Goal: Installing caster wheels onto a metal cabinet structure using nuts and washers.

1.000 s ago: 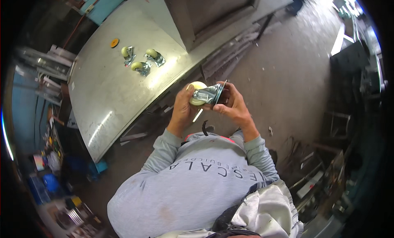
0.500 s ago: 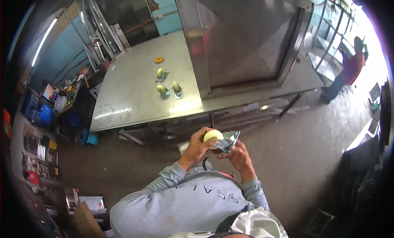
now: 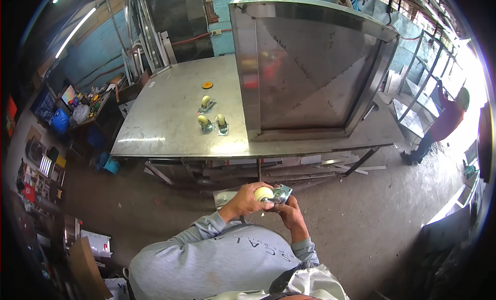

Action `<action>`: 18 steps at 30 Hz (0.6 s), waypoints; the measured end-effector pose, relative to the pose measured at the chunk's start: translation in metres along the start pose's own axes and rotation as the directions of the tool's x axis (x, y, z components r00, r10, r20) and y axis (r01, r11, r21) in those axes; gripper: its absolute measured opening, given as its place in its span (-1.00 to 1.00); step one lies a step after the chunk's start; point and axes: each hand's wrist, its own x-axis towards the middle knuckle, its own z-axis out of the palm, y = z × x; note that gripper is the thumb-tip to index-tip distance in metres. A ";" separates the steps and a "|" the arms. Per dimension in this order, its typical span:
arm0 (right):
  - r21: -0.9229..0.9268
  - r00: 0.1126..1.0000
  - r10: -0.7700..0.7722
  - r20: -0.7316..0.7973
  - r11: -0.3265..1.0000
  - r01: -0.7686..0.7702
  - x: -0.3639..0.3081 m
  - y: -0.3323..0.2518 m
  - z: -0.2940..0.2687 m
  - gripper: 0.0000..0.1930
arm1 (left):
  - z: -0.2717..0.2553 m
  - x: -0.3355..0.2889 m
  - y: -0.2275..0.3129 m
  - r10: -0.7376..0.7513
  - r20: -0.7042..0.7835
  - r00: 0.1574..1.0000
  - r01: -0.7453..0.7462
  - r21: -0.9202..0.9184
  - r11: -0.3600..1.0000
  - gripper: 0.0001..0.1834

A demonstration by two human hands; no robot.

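Note:
Between my hands, in front of my chest, is a caster (image 3: 264, 194) with a cream wheel and a shiny metal mounting plate. My left hand (image 3: 243, 202) closes around the wheel side. The fingers of my right hand (image 3: 291, 214) grip the bracket near the plate, partly hidden behind it. Beyond them, three similar casters stand or lie on the metal-topped table (image 3: 170, 119): a far one (image 3: 206, 102), a near left one (image 3: 205, 124) and a near right one (image 3: 222, 125). Behind these lies a flat orange-yellow disc (image 3: 207, 85).
A large framed sheet-metal panel (image 3: 315, 78) stands upright on the table's right part. Metal strips (image 3: 330, 163) lie beneath the table. At the far right another person (image 3: 447, 119) stands by a metal rack (image 3: 421, 88). A cluttered bench (image 3: 85, 114) is at the left.
The caster has turned a little in my hands, and both hands sit lower in the picture. The view has tilted up, showing more wall. The person at right has an arm raised toward the rack.

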 end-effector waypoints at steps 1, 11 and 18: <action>-0.009 1.000 0.009 0.013 1.000 -0.009 -0.002 -0.004 0.001 -0.17 | 0.002 0.000 0.001 -0.040 0.007 0.999 0.040 -0.041 0.998 -0.36; -0.457 0.999 0.024 0.032 0.890 -0.007 -0.010 -0.024 -0.042 -0.30 | 0.000 0.018 -0.008 0.021 -0.151 0.988 0.001 0.148 0.989 -0.44; -0.307 0.920 0.223 -0.323 0.895 -0.325 -0.045 0.115 -0.201 -0.44 | -0.095 0.015 -0.085 -0.092 -0.672 0.735 0.216 0.104 0.971 -0.48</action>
